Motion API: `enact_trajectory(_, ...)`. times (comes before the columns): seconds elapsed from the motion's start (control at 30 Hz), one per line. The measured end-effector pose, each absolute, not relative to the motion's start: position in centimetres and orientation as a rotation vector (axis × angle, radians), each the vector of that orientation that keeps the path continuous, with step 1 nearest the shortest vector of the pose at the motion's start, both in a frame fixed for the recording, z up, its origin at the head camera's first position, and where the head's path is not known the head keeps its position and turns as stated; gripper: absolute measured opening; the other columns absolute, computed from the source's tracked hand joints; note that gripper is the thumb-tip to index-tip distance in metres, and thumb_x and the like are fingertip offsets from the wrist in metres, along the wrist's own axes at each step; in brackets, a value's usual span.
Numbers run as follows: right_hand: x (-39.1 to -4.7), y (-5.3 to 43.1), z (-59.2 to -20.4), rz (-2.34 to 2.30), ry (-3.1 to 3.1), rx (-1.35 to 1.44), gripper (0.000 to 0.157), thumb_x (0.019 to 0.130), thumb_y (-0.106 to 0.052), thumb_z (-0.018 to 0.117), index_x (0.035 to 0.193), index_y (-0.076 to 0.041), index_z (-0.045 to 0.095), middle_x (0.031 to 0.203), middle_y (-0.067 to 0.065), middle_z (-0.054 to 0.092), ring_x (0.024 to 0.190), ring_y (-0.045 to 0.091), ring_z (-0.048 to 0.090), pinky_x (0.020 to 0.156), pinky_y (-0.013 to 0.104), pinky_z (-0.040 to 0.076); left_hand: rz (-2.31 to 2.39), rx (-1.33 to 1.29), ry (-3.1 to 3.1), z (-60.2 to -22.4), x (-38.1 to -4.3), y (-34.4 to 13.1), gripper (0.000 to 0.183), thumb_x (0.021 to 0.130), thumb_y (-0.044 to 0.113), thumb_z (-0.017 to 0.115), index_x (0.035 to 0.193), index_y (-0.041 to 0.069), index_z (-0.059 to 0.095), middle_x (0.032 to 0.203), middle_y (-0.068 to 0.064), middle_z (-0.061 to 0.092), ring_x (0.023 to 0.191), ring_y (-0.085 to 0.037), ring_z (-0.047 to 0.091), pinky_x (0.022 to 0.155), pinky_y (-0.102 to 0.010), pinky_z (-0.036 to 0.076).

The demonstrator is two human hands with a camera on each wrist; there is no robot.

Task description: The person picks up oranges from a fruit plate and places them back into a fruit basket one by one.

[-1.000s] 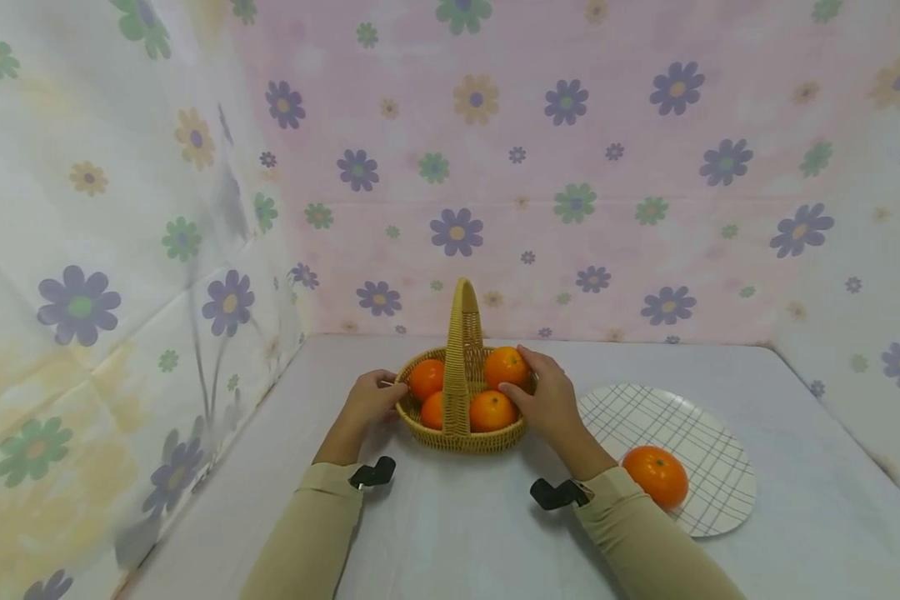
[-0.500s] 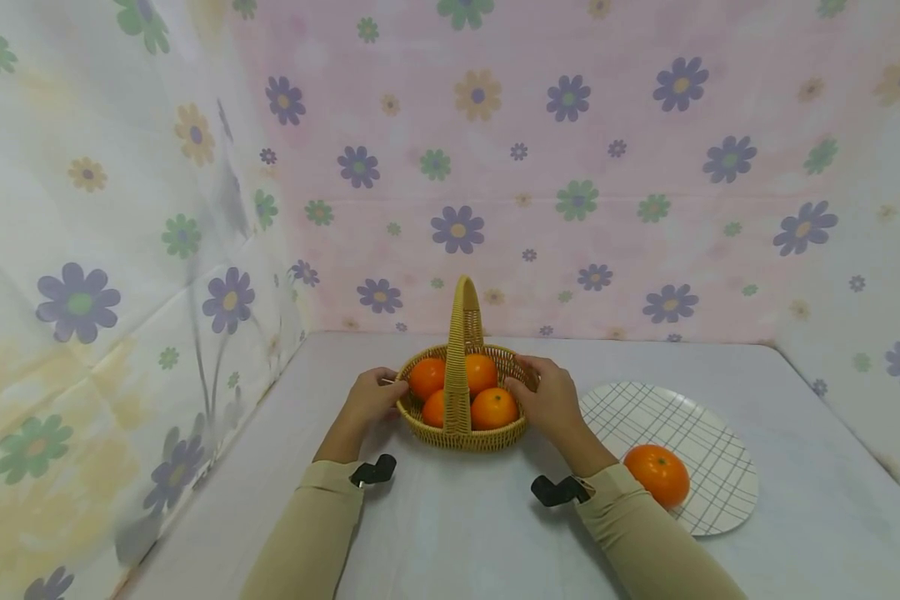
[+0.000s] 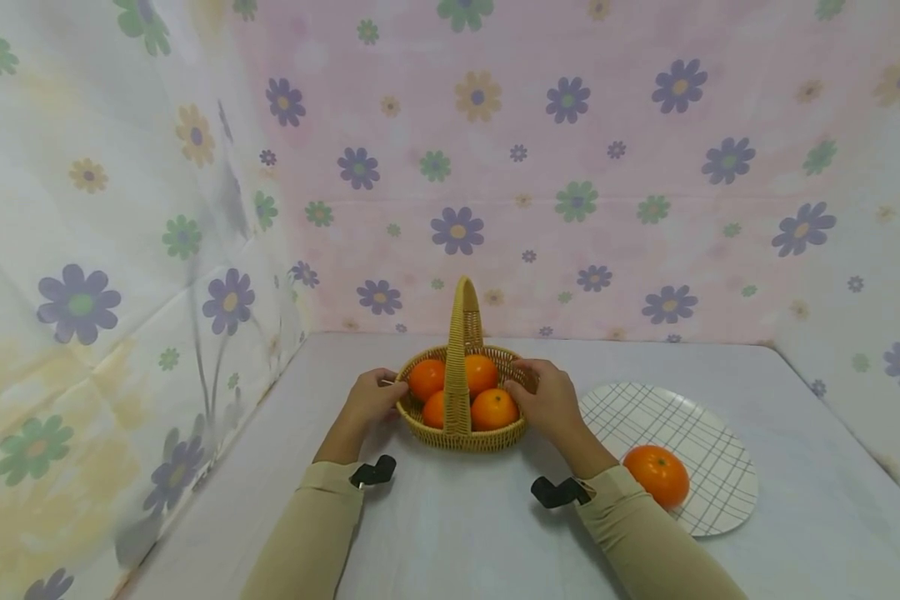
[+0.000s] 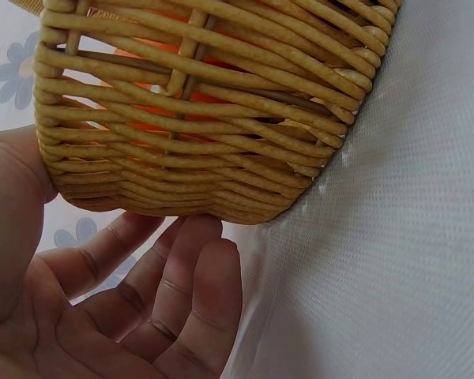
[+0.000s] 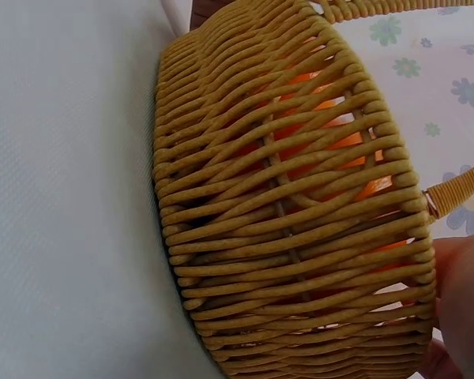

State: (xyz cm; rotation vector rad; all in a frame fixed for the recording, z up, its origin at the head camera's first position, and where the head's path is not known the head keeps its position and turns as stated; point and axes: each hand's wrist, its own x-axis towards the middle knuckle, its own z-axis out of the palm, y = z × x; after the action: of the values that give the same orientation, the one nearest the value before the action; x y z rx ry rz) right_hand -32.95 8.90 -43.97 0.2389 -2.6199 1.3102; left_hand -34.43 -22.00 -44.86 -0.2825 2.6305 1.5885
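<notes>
So there's a wicker basket (image 3: 461, 417) sitting on the white tablecloth (image 3: 450, 533) near the back wall, with four oranges (image 3: 492, 408) packed inside and its tall handle (image 3: 465, 333) standing straight up in the middle. The person has a hand on each side of it. The left hand (image 3: 372, 398) is up against the left wall of the basket; the left wrist view shows the thumb pressed on the weave and the fingers (image 4: 182, 292) loosely curved just under the bulge, so it's more of a relaxed cupping than a real grab. The right hand (image 3: 546, 400) wraps the right side, fingers curled over the rim at the far edge and the palm against the wall. Off to the right, well clear of the basket, there's a checked plate (image 3: 690, 433) with one more orange (image 3: 656, 475) sitting on its near edge, just beside the right sleeve (image 3: 645, 542).
</notes>
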Motion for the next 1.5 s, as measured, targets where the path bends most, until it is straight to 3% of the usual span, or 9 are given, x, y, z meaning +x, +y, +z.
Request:
enact_trajectory(0.4, -32.1, 9.6, -42.6, 1.286, -2.631, 0.286, 0.044, 0.096, -0.031, 0.074, 0.135, -0.013, 0.066, 0.145, 0.011, 0.060, 0.142, 0.036, 0.049, 0.119, 0.058, 0.039, 1.630, -0.265, 2.619, -45.1, -34.3, -22.0, 0.037, 0.095, 0.027, 0.065, 0.123, 0.003, 0.065, 0.119, -0.019, 0.068, 0.094, -0.024, 0.068, 0.079, -0.036, 0.065)
enact_trajectory(0.93, -28.1, 11.7, -38.4, 0.980, -2.643, 0.482, 0.047, 0.095, -0.035, 0.075, 0.136, -0.016, 0.064, 0.145, 0.007, 0.060, 0.136, 0.036, 0.048, 0.115, 0.061, 0.041, 1.609, -0.268, 2.631, -44.8, -34.1, -21.8, 0.039, 0.095, 0.028, 0.064, 0.125, 0.003, 0.064, 0.122, -0.020, 0.068, 0.095, -0.025, 0.069, 0.079, -0.035, 0.064)
enact_trajectory(1.5, -24.8, 16.2, -39.4, 0.857, -2.668, 0.500, 0.046, 0.093, -0.034, 0.077, 0.135, -0.017, 0.065, 0.144, 0.006, 0.061, 0.133, 0.034, 0.052, 0.111, 0.059, 0.046, 1.606, -0.260, 2.642, -44.8, -34.2, -21.8, 0.040, 0.095, 0.028, 0.064, 0.125, 0.003, 0.064, 0.124, -0.020, 0.068, 0.099, -0.027, 0.069, 0.084, -0.038, 0.064)
